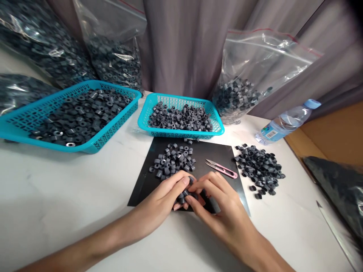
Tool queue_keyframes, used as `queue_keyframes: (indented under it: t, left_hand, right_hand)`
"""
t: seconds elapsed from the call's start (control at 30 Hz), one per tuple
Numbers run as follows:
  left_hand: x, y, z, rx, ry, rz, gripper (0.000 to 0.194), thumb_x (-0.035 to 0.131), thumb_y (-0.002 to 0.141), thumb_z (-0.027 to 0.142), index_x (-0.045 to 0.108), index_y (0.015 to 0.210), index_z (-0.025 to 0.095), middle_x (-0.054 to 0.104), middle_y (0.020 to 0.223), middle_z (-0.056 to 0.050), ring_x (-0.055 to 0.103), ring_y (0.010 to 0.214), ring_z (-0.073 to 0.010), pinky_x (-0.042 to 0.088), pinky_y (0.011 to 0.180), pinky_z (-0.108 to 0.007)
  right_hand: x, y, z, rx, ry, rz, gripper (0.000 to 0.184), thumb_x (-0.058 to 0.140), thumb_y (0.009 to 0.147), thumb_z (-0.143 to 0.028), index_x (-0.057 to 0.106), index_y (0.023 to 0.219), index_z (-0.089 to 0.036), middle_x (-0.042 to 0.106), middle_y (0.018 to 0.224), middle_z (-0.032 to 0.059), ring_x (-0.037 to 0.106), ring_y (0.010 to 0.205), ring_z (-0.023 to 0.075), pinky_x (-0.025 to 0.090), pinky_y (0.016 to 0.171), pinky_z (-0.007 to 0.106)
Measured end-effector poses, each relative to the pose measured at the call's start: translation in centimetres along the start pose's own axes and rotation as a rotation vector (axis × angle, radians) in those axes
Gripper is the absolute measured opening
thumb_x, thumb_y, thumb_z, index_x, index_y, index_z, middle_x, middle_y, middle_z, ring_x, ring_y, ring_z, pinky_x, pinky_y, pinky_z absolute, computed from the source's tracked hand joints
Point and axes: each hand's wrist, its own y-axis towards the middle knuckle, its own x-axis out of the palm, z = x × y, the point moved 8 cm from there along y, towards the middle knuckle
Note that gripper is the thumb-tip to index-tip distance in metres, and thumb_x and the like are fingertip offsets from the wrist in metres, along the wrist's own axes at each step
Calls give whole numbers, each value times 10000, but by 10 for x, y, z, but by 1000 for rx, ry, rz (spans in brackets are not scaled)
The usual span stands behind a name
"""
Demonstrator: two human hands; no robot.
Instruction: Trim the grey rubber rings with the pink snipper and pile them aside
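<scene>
My left hand [170,192] is curled round several dark grey plastic rings [183,196], with its thumb on top. Close against it, the fingertips of my right hand [215,196] pinch at the same rings. Both hands are over the front of a black mat [141,192]. Behind them on the mat is a loose pile of short grey rings [172,160]. Pink-handled thread snips [222,169] lie to the right of that pile, blades pointing left. Exactly which ring my right fingers grip is partly hidden.
Two blue baskets [96,145] [181,134] hold grey rings. A pile of darker rings [259,168] lies right of the mat. Behind stand clear zip bags of rings [113,56] [238,94]. A water bottle [286,122] leans at the right, near a cardboard box [337,136].
</scene>
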Motion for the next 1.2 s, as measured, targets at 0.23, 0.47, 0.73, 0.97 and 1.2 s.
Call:
queue_keyframes:
  t: [0.23, 0.47, 0.73, 0.97, 1.2]
  left_hand:
    - [-3, 5, -15, 6, -144, 55, 279, 540, 932, 517, 643, 969, 260, 610, 966, 16, 544, 893, -152, 432, 813, -259]
    - [0, 9, -24, -86, -476, 98, 135, 604, 901, 309, 636, 918, 180, 563, 865, 11, 463, 691, -92, 339, 591, -225]
    - [6, 9, -19, -51, -514, -34, 139, 584, 913, 323, 621, 942, 191, 539, 782, 24, 477, 656, -86, 308, 569, -213]
    - [7, 9, -13, 10, -440, -82, 172, 508, 931, 329, 579, 867, 186, 475, 719, 38, 372, 624, -90, 270, 554, -213]
    - [8, 6, -7, 7, -285, -138, 352, 435, 962, 500, 566, 854, 192, 379, 646, 53, 262, 607, -113, 209, 538, -237]
  right_hand:
    - [-2, -1, -4, -25, 34, 24, 87, 553, 969, -182, 630, 943, -214, 627, 887, 43, 592, 786, 178, 491, 683, 312]
    - [-6, -2, -8, -25, 76, 165, 103, 580, 954, -154, 665, 938, -211, 666, 873, 42, 611, 783, 180, 481, 700, 331]
    - [-11, -2, -18, -94, -81, 215, 117, 632, 940, -158, 672, 986, -258, 722, 1015, 31, 612, 926, 222, 390, 869, 445]
    - [-17, -3, -23, -229, 133, 248, 184, 660, 909, -77, 672, 1029, -216, 733, 975, 33, 634, 890, 195, 428, 841, 405]
    - [-24, -2, -28, -361, 212, 120, 260, 668, 864, -12, 666, 1065, -175, 728, 940, 48, 648, 832, 173, 491, 788, 360]
